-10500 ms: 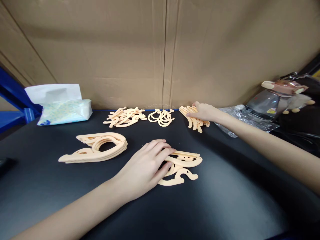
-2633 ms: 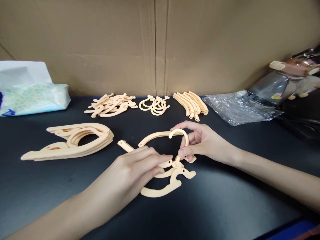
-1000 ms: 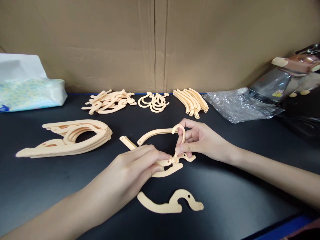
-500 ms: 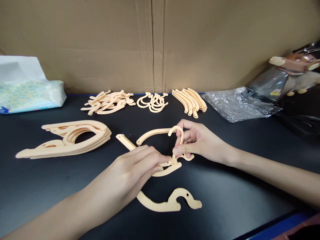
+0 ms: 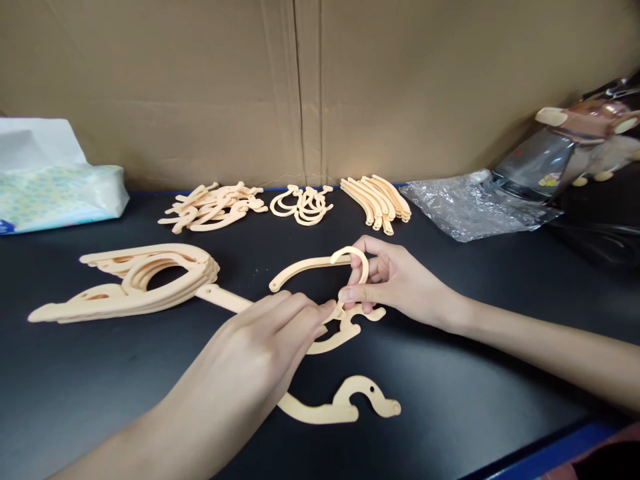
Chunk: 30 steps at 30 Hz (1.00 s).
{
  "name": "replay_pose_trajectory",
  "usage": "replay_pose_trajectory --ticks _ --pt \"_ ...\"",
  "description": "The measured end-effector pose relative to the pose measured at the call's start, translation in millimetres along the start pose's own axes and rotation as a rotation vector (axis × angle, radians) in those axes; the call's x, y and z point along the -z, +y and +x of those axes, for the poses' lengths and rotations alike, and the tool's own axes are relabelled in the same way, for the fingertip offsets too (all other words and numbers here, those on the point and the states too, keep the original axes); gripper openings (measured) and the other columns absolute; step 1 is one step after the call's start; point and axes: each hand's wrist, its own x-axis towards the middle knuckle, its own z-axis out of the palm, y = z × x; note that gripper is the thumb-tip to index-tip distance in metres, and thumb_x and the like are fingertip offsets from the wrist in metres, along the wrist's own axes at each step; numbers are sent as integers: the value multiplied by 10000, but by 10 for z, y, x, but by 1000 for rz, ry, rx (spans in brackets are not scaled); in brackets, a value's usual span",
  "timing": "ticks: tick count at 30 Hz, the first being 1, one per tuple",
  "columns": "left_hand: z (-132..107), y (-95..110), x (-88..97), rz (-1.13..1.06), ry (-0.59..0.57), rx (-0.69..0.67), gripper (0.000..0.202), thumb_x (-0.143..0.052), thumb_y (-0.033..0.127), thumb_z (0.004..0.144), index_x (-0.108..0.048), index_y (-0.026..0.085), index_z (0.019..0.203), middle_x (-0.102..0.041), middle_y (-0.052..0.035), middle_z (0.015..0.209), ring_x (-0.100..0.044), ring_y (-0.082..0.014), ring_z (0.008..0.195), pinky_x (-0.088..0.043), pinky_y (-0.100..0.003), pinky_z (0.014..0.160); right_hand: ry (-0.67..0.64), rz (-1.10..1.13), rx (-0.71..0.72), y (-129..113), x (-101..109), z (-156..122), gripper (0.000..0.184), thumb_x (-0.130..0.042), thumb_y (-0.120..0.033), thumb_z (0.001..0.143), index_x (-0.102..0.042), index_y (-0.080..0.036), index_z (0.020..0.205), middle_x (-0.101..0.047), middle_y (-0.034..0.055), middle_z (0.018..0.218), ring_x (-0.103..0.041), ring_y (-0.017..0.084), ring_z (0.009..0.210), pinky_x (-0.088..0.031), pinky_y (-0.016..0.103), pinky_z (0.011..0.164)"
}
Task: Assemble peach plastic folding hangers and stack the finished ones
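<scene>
My right hand (image 5: 383, 277) pinches a curved beige hanger hook (image 5: 363, 260), its open curl facing left. My left hand (image 5: 273, 340) is closed on a long beige hanger arm (image 5: 223, 298), whose holed end sticks out to the left. The hook's lower end meets the arm's other end at the left fingertips; whether they are joined I cannot tell. Below the fingers lies a hanger piece with a notched curve (image 5: 334, 343), partly hidden. Nearer me rests another such notched piece (image 5: 320, 412), its left end behind my left hand. A grooved curved arm (image 5: 300, 270) lies behind the hook.
Folded hangers (image 5: 175, 300) are stacked at the left. Along the back lie piles of notched pieces (image 5: 215, 207), hooks (image 5: 303, 207) and arms (image 5: 377, 203). A tissue pack (image 5: 65, 193) stands back left; a clear plastic bag (image 5: 475, 207) and a dark translucent bottle (image 5: 537, 163) sit back right.
The arm in my left hand has turned flatter, its free end swinging left toward the stacked hangers. The hook has tilted left in my right fingers. The view has shifted slightly.
</scene>
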Motion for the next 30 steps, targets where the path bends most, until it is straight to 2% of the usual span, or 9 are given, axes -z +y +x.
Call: replay_pose_trajectory --ticks 4,7,10,13,15,18,21,26,30 --pt "19 2 51 -31 29 162 236 -393 223 1002 -575 202 1151 -686 -53 1038 -682 -203 884 -542 -283 696 10 -74 119 -17 52 -27 281 -695 -374 848 -505 -199 958 -682 -25 667 -599 92 517 -468 198 489" --pt "19 -46 131 -118 76 277 198 -472 296 969 -621 238 1086 -693 -18 980 -688 -173 774 -534 -233 634 175 -310 297 -23 182 -20 215 -574 -399 935 -554 -192 991 -658 -26 650 -541 84 507 -447 218 521" --pt "16 -111 234 -292 76 437 198 -553 397 913 -647 273 1036 -666 22 765 -642 -146 584 -511 -205 501 290 -648 421 3 325 19 148 -590 -334 931 -603 -189 960 -659 -2 728 -567 116 624 -445 248 592" --pt "20 -170 309 -479 -12 689 337 -586 505 860 -614 278 1107 -639 44 633 -579 -138 441 -497 -204 410 254 -966 525 40 392 61 175 -598 -289 928 -651 -188 1061 -663 43 923 -593 166 834 -464 292 729" --pt "39 -198 332 -571 -59 802 396 -591 533 832 -587 258 1117 -641 43 607 -555 -134 403 -494 -207 396 221 -1131 567 56 393 78 236 -613 -314 924 -670 -195 1120 -648 64 1018 -583 200 958 -446 339 844" --pt "92 -219 339 -662 -50 851 406 -606 537 795 -576 228 1057 -615 40 581 -532 -131 396 -484 -204 382 208 -1250 544 61 384 89 223 -636 -351 909 -705 -224 1078 -642 63 1046 -573 223 1012 -404 376 899" --pt "132 -227 337 -694 3 865 415 -635 525 772 -566 221 1045 -584 45 609 -520 -122 417 -485 -198 377 182 -1245 493 51 395 91 169 -564 -322 956 -695 -225 1001 -644 54 1037 -570 217 1018 -388 370 890" --pt "121 -256 328 -674 66 840 389 -634 512 790 -578 226 1048 -572 45 619 -517 -114 459 -472 -181 401 174 -1165 452 25 414 98 239 -407 -278 1017 -581 -185 883 -623 56 910 -553 201 898 -381 350 825" --pt "112 -268 321 -673 65 863 371 -629 509 806 -580 227 1043 -585 51 618 -505 -104 421 -464 -196 404 176 -1122 485 11 412 97 313 -338 -263 1026 -467 -199 748 -537 29 765 -498 178 754 -368 328 759"
